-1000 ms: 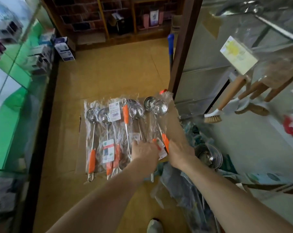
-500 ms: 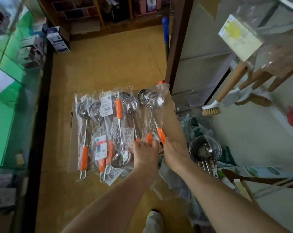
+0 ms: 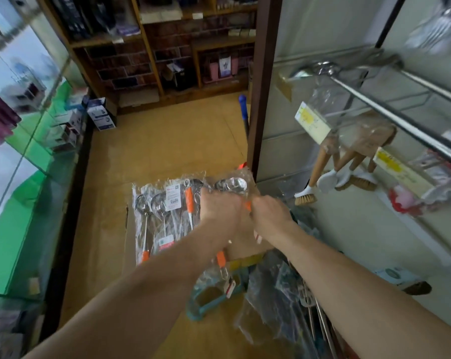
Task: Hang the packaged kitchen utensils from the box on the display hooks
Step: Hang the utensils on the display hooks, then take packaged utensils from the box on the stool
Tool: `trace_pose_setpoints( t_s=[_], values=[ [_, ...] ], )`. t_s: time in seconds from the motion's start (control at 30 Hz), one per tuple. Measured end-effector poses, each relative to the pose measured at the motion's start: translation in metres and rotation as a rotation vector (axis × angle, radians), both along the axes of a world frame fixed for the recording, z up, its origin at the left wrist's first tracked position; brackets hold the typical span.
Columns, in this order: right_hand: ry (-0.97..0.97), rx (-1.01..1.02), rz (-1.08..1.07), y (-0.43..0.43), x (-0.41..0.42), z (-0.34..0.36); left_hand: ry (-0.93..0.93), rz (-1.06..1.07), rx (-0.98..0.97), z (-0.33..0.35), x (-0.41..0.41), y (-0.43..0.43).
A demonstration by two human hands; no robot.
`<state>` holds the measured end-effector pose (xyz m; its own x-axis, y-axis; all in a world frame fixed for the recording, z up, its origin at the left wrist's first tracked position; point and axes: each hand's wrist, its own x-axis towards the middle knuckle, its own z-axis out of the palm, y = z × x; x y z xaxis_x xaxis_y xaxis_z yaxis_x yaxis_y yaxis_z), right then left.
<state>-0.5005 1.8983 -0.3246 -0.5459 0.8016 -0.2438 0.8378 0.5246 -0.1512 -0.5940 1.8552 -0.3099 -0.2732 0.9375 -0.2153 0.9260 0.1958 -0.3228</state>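
Clear plastic w/ an orange handle inside: one ladle pack [image 3: 233, 183] is held just above the far right corner of the box [image 3: 130, 237]. The left hand [image 3: 220, 212] & right hand [image 3: 269, 216] sit close together on it, both curled on the bag. The fingers face away, so the exact grip can't be told; prob. both pinch the film near the handle, bowl end up. The other packs [image 3: 162, 216] lie flat in a row on the box, left of the hands.

Step in hand, prob.: pick-up done, pack being readied for hanging. The next move calls for finding the hang hole at the bag's top edge. Then the pack goes up & right of the box to the hook rail [image 3: 374, 110], where brushes [image 3: 323, 156] already hang. The film is thin, so the hole must slide on w/o tearing.
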Motion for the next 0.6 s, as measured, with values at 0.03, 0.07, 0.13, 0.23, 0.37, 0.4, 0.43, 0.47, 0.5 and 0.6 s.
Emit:
trace_pose_setpoints(
  t_s=[0.03, 0.07, 0.13, 0.23, 0.37, 0.4, 0.43, 0.47, 0.5, 0.6],
  values=[
    [0.003, 0.027, -0.001, 0.001, 0.0, 0.01, 0.005, -0.008, 0.027, 0.008, -0.002, 0.002],
    [0.012, 0.053, -0.001, 0.002, 0.0, 0.018, 0.001, -0.011, 0.06, 0.017, -0.004, 0.004],
    [0.054, 0.11, 0.0, 0.004, 0.001, 0.031, -0.029, -0.028, 0.127, 0.033, -0.005, 0.009],
    [0.093, 0.193, 0.005, 0.005, 0.005, 0.049, -0.04, -0.069, 0.199, 0.053, -0.004, 0.011],
    [0.098, 0.287, -0.009, -0.001, 0.018, 0.069, -0.067, -0.081, 0.24, 0.071, 0.005, 0.007],
    [0.096, 0.298, -0.02, -0.003, 0.023, 0.073, -0.077, -0.093, 0.252, 0.076, 0.008, 0.005],
    [0.098, 0.307, -0.035, -0.006, 0.028, 0.079, -0.08, -0.108, 0.262, 0.081, 0.012, 0.003],
    [0.098, 0.307, -0.048, -0.009, 0.034, 0.085, -0.083, -0.127, 0.267, 0.086, 0.017, -0.001],
    [0.096, 0.303, -0.06, -0.014, 0.039, 0.093, -0.076, -0.148, 0.262, 0.091, 0.022, -0.004],
    [0.077, 0.293, -0.099, -0.031, 0.055, 0.115, -0.058, -0.23, 0.218, 0.106, 0.037, -0.017]
  ],
)
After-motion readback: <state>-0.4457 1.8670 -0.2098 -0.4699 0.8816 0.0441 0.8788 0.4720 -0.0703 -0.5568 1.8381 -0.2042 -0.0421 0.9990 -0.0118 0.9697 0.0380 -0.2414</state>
